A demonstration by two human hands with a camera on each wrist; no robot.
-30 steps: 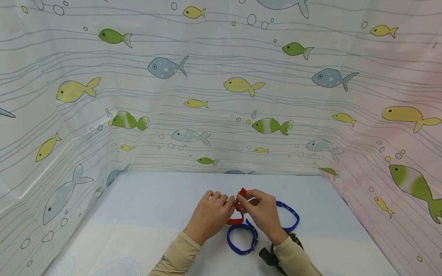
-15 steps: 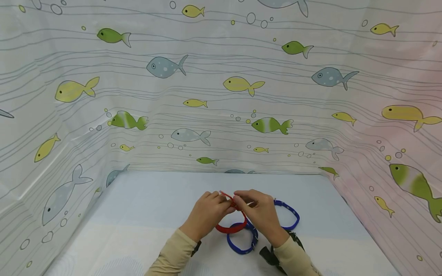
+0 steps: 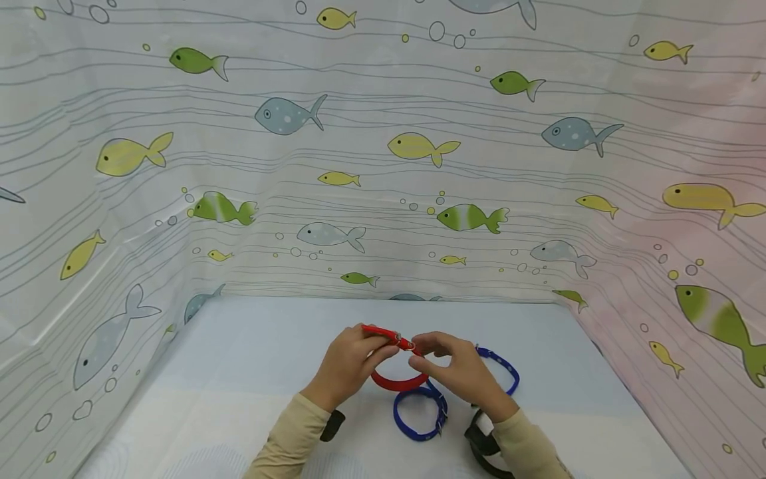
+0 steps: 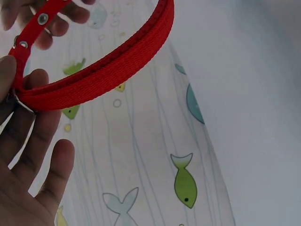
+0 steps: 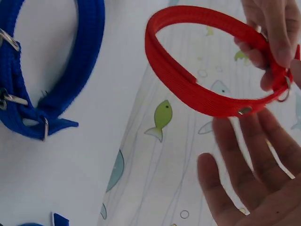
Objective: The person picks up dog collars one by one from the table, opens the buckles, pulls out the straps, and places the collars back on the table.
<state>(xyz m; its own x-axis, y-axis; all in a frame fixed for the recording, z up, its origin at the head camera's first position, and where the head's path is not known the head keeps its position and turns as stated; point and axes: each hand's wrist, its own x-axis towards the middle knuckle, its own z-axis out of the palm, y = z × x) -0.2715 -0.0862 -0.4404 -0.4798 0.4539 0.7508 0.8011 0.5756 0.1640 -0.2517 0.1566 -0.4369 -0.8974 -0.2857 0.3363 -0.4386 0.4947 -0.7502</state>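
Note:
A red pet collar (image 3: 399, 384) is held up in a loop between both hands, over the table. My left hand (image 3: 347, 362) pinches it by the buckle, the strap's tip pointing left above the fingers. In the left wrist view, metal eyelets dot the collar's (image 4: 103, 84) narrow strap, and a metal ring shows beside the fingers. My right hand (image 3: 457, 369) is at the loop's right side, thumb and index finger apart. The right wrist view has this hand's fingers (image 5: 235, 165) extended, with fingertips right at the collar's (image 5: 202, 99) lower edge.
Just below the red loop lies a blue collar (image 3: 419, 438) on the white table (image 3: 269, 332). Another blue collar (image 3: 509, 369) lies behind the right hand. A black strap-like item (image 3: 481, 442) is beside the right forearm. Fish-printed sheeting (image 3: 383, 199) walls the table's back and sides.
The collar's strap end swung from upright by the right hand to pointing left over the left hand. My left hand shifted slightly left, and the right thumb and index finger spread apart.

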